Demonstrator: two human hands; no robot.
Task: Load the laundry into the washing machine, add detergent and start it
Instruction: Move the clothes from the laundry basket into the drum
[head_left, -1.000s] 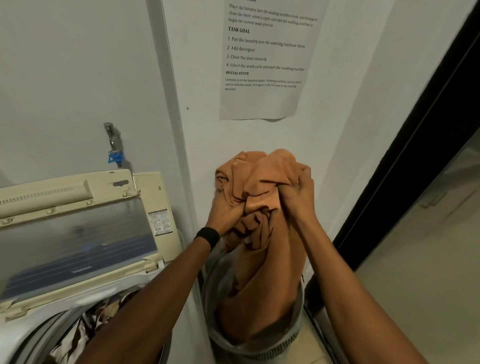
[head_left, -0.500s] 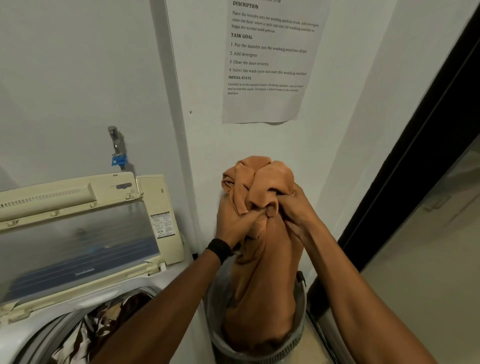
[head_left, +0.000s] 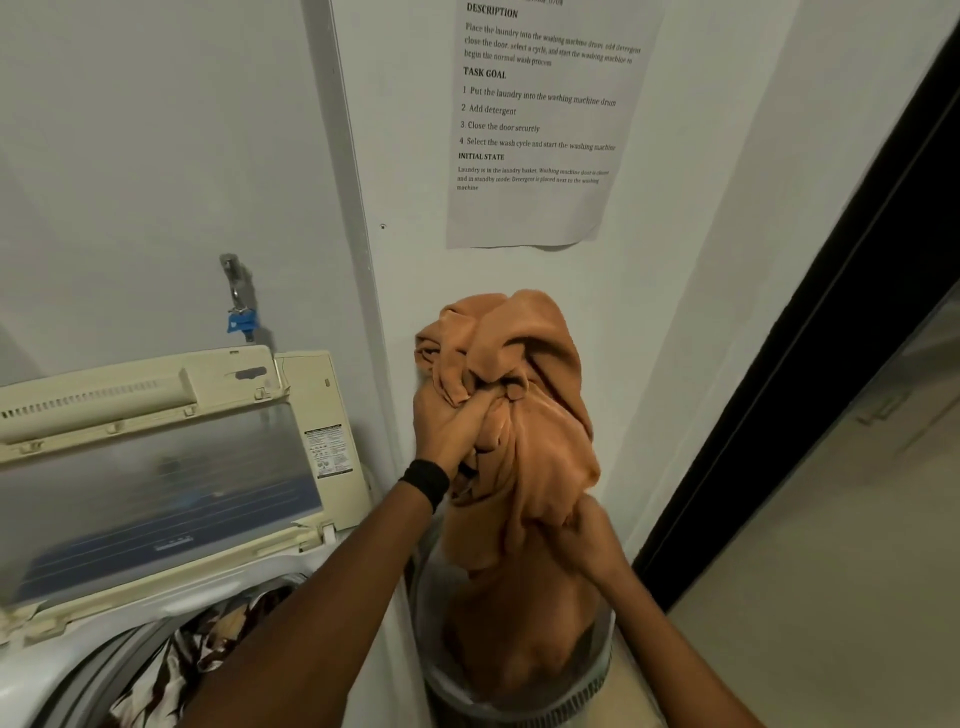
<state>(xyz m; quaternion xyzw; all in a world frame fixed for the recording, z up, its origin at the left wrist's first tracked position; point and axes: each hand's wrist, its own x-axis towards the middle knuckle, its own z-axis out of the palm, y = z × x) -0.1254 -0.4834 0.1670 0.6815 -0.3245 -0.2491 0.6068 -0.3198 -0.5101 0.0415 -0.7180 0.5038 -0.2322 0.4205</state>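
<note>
A large orange cloth (head_left: 524, 415) stretches up out of the grey laundry basket (head_left: 587, 699) at the bottom centre. My left hand (head_left: 452, 426) grips a bunched fold near the top of the cloth. Lower down, my right hand (head_left: 584, 535) grips the cloth just above the basket. The top-loading washing machine (head_left: 62, 670) stands at the lower left with its lid (head_left: 156, 483) raised. Patterned brown and white laundry (head_left: 192, 660) lies in its drum.
A water tap with a blue tag (head_left: 239, 301) sticks out of the wall above the machine. A printed task sheet (head_left: 540, 119) hangs on the wall behind the cloth. A dark door frame (head_left: 810, 364) runs along the right, with pale floor beyond.
My right hand has slid down from the top bunch to a lower hold just above the basket. My left hand keeps its hold near the top of the cloth.
</note>
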